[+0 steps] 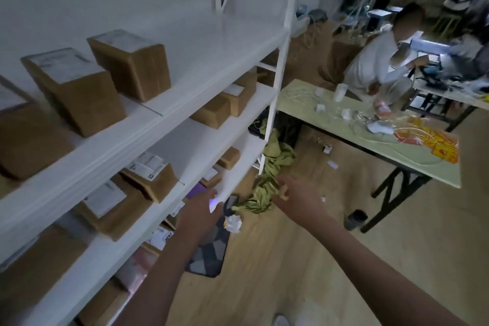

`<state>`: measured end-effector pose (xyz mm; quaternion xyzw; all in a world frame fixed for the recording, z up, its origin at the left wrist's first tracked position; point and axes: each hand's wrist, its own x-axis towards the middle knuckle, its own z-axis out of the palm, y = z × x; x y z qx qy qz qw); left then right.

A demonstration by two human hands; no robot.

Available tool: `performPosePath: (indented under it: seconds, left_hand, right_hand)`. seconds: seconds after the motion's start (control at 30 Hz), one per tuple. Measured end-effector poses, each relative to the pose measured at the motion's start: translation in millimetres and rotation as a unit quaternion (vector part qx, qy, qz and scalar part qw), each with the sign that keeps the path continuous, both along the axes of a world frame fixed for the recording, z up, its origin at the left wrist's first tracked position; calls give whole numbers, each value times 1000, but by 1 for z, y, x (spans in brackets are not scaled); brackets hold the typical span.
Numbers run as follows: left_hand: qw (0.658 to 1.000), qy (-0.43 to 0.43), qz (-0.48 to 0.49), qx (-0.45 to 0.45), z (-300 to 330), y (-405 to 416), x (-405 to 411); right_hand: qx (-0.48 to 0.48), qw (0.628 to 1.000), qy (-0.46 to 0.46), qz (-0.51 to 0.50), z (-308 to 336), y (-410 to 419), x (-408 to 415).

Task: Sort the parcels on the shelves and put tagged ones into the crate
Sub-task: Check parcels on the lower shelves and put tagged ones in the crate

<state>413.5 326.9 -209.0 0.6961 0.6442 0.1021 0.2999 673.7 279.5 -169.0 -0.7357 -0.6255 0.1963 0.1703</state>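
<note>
Brown cardboard parcels stand on the white shelves [169, 124] at my left. Two labelled boxes [132, 63] [74, 90] sit on the upper shelf. On the shelf below lie a tagged parcel [150, 180] and another [111, 206], with plain boxes [211, 111] farther along. My left hand [201, 212] reaches to the front edge of a lower shelf; a small white spot with a violet glow shows at its fingertips, which are hidden. My right hand [293, 198] hovers over the floor with fingers spread, holding nothing. I see no crate.
A green cloth [270, 174] and crumpled white paper [234, 223] lie on the floor by the shelf post, beside a dark patterned mat [209, 254]. A table [370, 151] with cables stands to the right, a seated person [375, 61] behind it. A dark cup [356, 219] stands near its leg.
</note>
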Motion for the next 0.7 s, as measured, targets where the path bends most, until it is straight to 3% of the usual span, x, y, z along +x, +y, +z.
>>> performPosePath:
  seconds: [0.1, 0.27, 0.7]
  left_hand:
    - [998, -27, 48, -16, -6, 46, 43]
    - [998, 42, 53, 18, 5, 113, 93]
    - [987, 44, 155, -24, -39, 315, 105]
  right_hand:
    - [-17, 999, -9, 35, 7, 62, 48]
    - [-33, 997, -3, 71, 15, 166, 94]
    - [-105, 970, 0, 218, -30, 409, 63]
